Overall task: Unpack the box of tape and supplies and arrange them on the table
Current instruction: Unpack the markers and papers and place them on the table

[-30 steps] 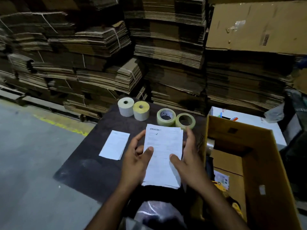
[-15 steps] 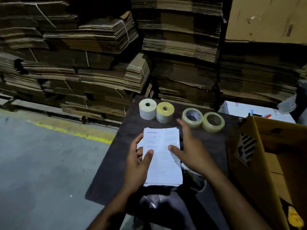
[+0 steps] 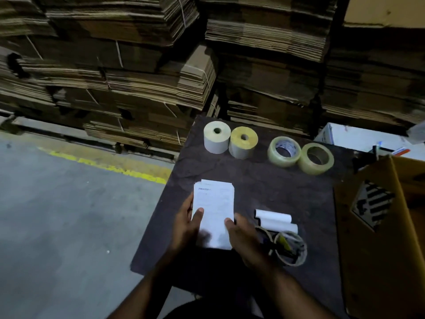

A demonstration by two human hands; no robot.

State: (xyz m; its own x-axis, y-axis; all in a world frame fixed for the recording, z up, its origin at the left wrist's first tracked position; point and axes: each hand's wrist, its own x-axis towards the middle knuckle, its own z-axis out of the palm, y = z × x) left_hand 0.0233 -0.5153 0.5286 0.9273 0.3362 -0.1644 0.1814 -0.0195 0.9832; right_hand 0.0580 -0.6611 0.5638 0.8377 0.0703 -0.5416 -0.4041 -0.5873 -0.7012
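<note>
A stack of white printed slips (image 3: 215, 210) lies low over the dark table (image 3: 276, 192). My left hand (image 3: 187, 223) holds its left edge with the thumb on top. My right hand (image 3: 245, 239) grips its lower right corner. Along the table's far edge stand a white label roll (image 3: 216, 137), a yellow label roll (image 3: 243, 142) and two clear tape rolls (image 3: 284, 151) (image 3: 316, 158). Two small white paper rolls (image 3: 274, 219) and a near-empty tape core (image 3: 290, 247) lie right of my right hand. The open cardboard box (image 3: 377, 229) stands at the right.
Tall bundles of flattened cardboard (image 3: 147, 72) fill the space behind the table. A white box (image 3: 345, 137) with pens sits behind the cardboard box. The concrete floor (image 3: 69, 215) with a yellow line lies to the left, past the table's left edge.
My view has swung left and down, so the box has shifted to the right edge. The slips have come down and left, over the slip lying on the table. My right hand has slid down to the stack's lower corner.
</note>
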